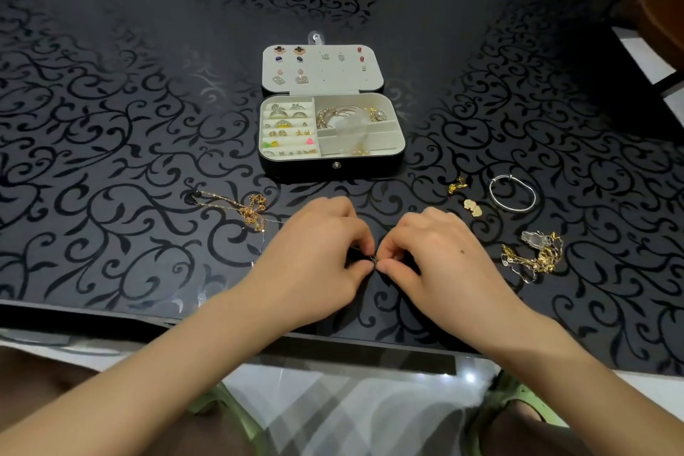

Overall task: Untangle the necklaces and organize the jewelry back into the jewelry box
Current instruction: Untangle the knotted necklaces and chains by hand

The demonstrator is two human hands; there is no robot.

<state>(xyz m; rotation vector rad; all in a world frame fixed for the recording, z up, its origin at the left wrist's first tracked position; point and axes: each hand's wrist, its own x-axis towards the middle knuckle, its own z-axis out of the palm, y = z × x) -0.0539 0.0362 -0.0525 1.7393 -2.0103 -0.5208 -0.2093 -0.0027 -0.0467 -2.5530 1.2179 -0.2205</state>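
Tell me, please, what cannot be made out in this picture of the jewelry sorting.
Head view: the small dark piece pinched between the left hand and right hand is mostly covered by them; what it is stays unclear.
Head view: the left chain tangle and right chain pile are too fine to count strands.
Head view: glare blurs the jewelry box's middle compartments.

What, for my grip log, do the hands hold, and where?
The left hand and right hand both pinch a tiny dark piece; which part is unclear.
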